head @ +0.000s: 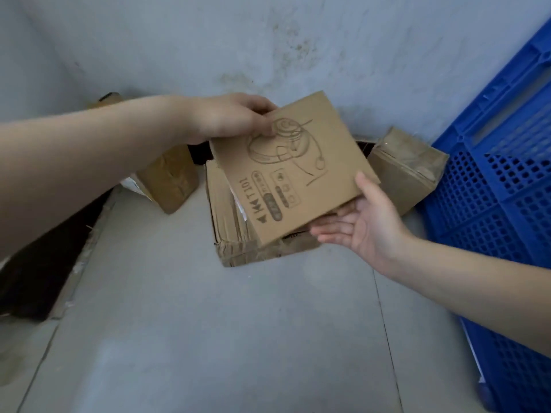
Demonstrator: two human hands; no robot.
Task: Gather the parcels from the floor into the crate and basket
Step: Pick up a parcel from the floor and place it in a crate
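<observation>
At the far left, a brown taped parcel [170,178] lies tilted on the grey floor [208,323] near the wall [208,40], partly hidden behind the left forearm. The left hand [232,117] reaches in over it and grips the upper left corner of a flat cardboard box [301,174]. Its thumb [269,131] presses on the printed top face and its fingers curl over the far edge. The box, printed with a line drawing of a headset, is held tilted in the air above a crumpled carton [238,236] that lies on the floor. The right hand [363,225] is spread wide, palm up, at the box's lower right corner. Its thumb lies against the box's edge and its straight fingers reach under it; whether they touch the underside cannot be told. Behind this hand a second taped parcel [407,168] sits on the floor, just beside the blue crate [492,204] at the right edge.
</observation>
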